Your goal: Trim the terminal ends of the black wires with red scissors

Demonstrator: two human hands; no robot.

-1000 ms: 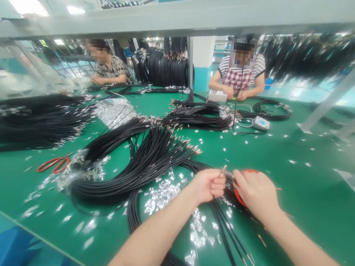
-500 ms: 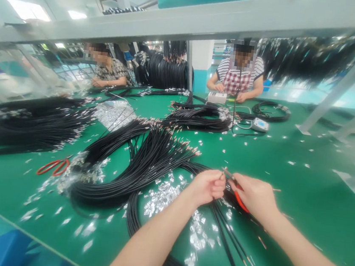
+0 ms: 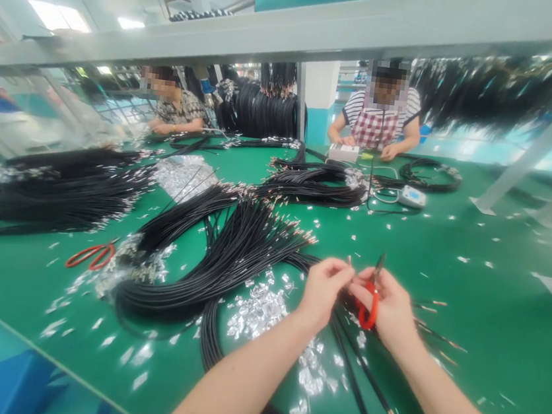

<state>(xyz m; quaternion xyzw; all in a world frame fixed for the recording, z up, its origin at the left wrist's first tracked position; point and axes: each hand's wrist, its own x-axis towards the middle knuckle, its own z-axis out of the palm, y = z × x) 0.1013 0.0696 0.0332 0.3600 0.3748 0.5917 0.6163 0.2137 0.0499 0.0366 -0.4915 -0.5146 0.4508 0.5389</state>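
My left hand (image 3: 325, 287) is closed in a pinch on the bare copper tip of a thin black cable (image 3: 354, 383) that runs back toward me across the green table (image 3: 483, 310). My right hand (image 3: 391, 306) is wrapped round red-handled scissors (image 3: 370, 304), their dark blades pointing up and away. The fingertips of both hands nearly touch above the cable bundle. Loose silver scraps (image 3: 257, 308) lie just left of my left hand.
Large bundles of black cables (image 3: 211, 253) fan out to the left and centre. A second pair of red scissors (image 3: 91, 256) lies at the left. Two other people (image 3: 382, 123) work at the far side near a white box (image 3: 343, 152) and a small meter (image 3: 411, 196).
The scissors in my right hand have swung from lying sideways toward the cable tip to standing upright. Both hands have shifted a little, and the camera has turned slightly.
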